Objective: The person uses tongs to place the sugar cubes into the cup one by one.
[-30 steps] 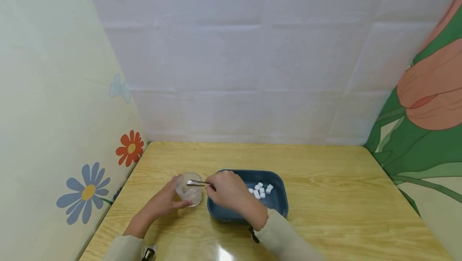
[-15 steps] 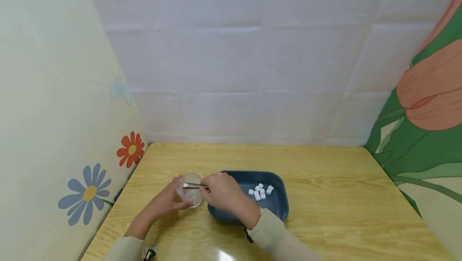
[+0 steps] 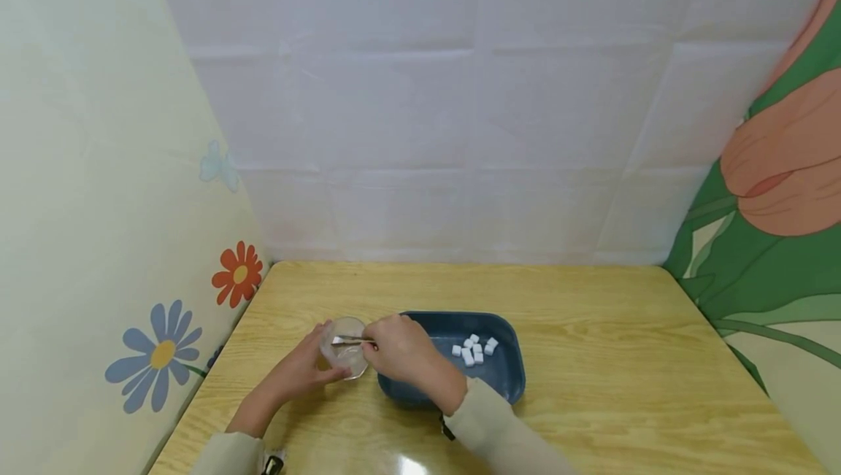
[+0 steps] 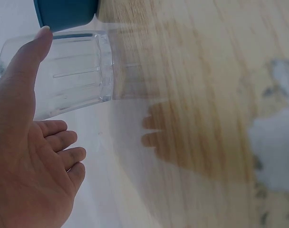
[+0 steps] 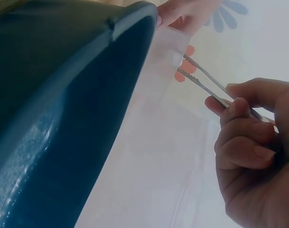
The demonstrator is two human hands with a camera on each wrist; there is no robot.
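Observation:
My left hand (image 3: 304,367) holds a clear drinking glass (image 4: 80,73) that stands upright on the table, thumb on one side and fingers on the other. In the right wrist view my right hand (image 5: 254,142) pinches small metal tongs (image 5: 201,81) with serrated tips between thumb and fingers. Seen from the head, the tongs reach over the glass's mouth, and a white cube (image 3: 338,340) shows at their tips. Just right of the glass lies a dark blue tray (image 3: 509,369), partly covered by the right hand. Several white cubes (image 3: 477,350) lie loose in it.
The wood-grain table (image 3: 604,358) extends to the right of the tray and behind it. A white sheet (image 3: 420,132) hangs at the back. Flower-printed cloth walls stand at left (image 3: 79,241) and right (image 3: 775,314).
My right hand has moved left with the tongs, bringing their tips and the cube further over the glass. The left hand and glass stay in place.

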